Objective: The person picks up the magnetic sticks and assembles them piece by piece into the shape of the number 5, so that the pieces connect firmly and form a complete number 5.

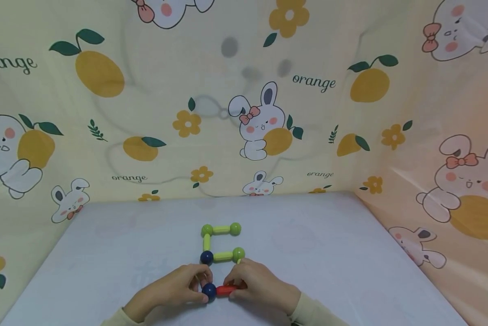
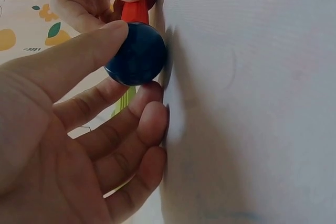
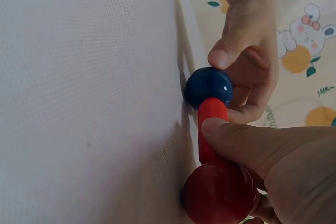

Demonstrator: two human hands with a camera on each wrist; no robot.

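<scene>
My left hand (image 1: 179, 284) pinches a glossy dark blue ball (image 2: 137, 55) between thumb and fingers, low over the white tabletop. A red stick (image 3: 210, 129) joins that ball on one side, and my right hand (image 1: 261, 283) grips the stick with thumb and fingers. At the stick's other end sits a red ball (image 3: 219, 192), hidden behind the right hand in the head view. Just beyond the hands lies a figure of light green sticks (image 1: 222, 256), green balls (image 1: 238, 254) and a second dark blue ball (image 1: 206, 257). Behind my left fingers shows part of a green stick (image 2: 125, 100).
The white table (image 1: 317, 244) runs back to a cloth wall (image 1: 211, 68) printed with rabbits and oranges. A similar cloth side (image 1: 415, 190) stands at the right. The green figure's upper arm (image 1: 222, 229) lies farthest from the hands.
</scene>
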